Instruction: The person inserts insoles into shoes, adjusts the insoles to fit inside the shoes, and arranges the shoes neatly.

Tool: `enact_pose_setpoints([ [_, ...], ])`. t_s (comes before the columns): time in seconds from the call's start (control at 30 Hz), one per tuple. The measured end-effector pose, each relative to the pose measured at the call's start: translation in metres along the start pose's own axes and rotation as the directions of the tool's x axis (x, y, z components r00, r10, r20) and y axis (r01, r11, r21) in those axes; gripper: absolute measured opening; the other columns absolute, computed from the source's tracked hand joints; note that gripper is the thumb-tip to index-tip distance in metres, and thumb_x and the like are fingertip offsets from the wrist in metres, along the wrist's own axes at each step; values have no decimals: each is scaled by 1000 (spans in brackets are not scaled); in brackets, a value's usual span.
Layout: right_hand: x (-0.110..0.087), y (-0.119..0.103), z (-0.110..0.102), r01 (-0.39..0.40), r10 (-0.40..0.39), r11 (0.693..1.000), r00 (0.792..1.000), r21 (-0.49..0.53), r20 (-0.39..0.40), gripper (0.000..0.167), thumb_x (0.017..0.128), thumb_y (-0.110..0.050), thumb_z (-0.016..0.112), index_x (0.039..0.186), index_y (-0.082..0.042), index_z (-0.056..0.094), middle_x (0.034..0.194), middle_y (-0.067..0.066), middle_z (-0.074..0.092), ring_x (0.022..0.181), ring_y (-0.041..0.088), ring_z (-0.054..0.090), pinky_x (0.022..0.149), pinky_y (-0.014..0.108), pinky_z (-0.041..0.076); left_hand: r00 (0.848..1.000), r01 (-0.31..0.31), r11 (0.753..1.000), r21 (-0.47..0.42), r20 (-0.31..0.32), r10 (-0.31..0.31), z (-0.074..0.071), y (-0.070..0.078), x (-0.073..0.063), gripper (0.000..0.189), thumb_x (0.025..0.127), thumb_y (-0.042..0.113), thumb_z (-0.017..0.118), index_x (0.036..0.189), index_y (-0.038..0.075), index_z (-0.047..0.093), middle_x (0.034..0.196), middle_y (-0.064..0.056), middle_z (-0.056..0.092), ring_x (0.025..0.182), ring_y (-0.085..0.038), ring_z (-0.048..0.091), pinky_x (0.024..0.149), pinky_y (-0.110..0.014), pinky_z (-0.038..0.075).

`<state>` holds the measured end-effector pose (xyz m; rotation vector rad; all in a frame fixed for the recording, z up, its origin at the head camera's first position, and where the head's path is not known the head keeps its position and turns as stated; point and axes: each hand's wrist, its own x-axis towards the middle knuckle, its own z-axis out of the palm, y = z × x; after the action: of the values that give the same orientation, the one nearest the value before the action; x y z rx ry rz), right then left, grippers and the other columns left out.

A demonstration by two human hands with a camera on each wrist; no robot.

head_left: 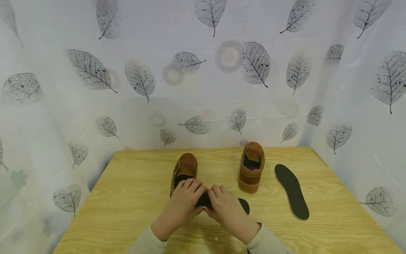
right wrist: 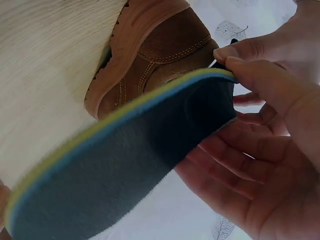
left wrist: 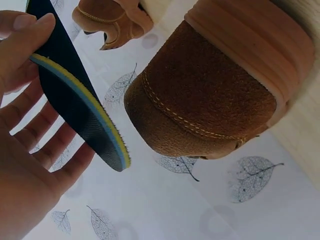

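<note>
My left hand [head_left: 184,199] and right hand [head_left: 226,208] both grip one dark insole [head_left: 204,200] over the front of the table. Its layered edge is yellow and blue. In the left wrist view, the left thumb lies on the insole [left wrist: 75,95] with the fingers behind it. The right wrist view has the right thumb pressing the rim of the insole [right wrist: 125,155], fingers underneath, and both thumbs close together. Just beyond the left hand stands a brown leather shoe [head_left: 186,163], its heel hidden by that hand in the head view.
A second brown shoe [head_left: 250,180] stands upright at the back right, heel towards me. To its right a second dark insole [head_left: 292,192] lies flat on the wooden table [head_left: 133,183]. A white curtain with a leaf print [head_left: 203,91] hangs behind and along both sides.
</note>
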<state>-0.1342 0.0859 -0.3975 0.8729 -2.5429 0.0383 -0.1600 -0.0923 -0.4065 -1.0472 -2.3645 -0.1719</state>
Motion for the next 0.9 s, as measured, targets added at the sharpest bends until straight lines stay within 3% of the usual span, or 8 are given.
enact_pose_setpoints([
  [0.27,5,7,-7,-29,10,982,995,185,104,35,82,-34,77,94,-7,60,83,1,54,66,10,51,51,18,45,999,20,999,-50,31,-18,-5,-10,-2,64,63,38,90,115,16,60,114,-4,58,107,-23,55,88,-42,46],
  [0.43,10,19,-5,-110,54,906,988,408,144,28,84,-26,76,88,-5,58,77,-1,50,59,3,41,49,17,37,992,116,991,-67,58,-112,-14,-27,-5,67,66,29,90,122,11,59,117,-8,59,109,-28,55,91,-47,46],
  [0.57,14,27,-5,-213,94,795,968,568,231,28,85,-30,74,84,-6,58,74,-2,52,56,3,43,50,19,40,980,198,979,-53,19,-197,-19,-45,-7,59,69,19,87,118,3,60,111,-14,60,103,-33,59,86,-48,50],
  [0.67,18,28,-8,-324,84,642,931,695,356,30,86,-35,72,80,-8,61,67,-3,55,53,6,49,49,22,44,972,232,971,-50,-10,-233,-17,-58,-9,49,72,9,85,114,-1,61,106,-16,61,95,-33,61,80,-45,52],
  [0.77,22,23,-12,-434,65,488,884,758,464,32,86,-36,71,75,-8,62,59,-2,57,47,11,56,45,24,45,964,264,962,-76,1,-264,-7,-69,-10,42,74,5,82,111,-3,61,102,-14,61,92,-31,61,77,-42,53],
  [0.83,26,20,-14,-480,74,435,862,762,501,33,87,-34,71,72,-7,60,54,0,56,44,14,57,43,25,44,957,289,952,-102,28,-288,0,-75,-10,39,76,5,80,110,-3,62,101,-14,61,92,-30,60,77,-40,53],
  [0.9,31,17,-15,-502,97,432,851,749,515,34,86,-34,71,69,-7,58,52,0,55,42,13,56,42,24,41,947,321,938,-129,61,-315,8,-79,-10,37,78,6,79,109,-2,62,101,-14,60,93,-30,60,76,-39,54],
])
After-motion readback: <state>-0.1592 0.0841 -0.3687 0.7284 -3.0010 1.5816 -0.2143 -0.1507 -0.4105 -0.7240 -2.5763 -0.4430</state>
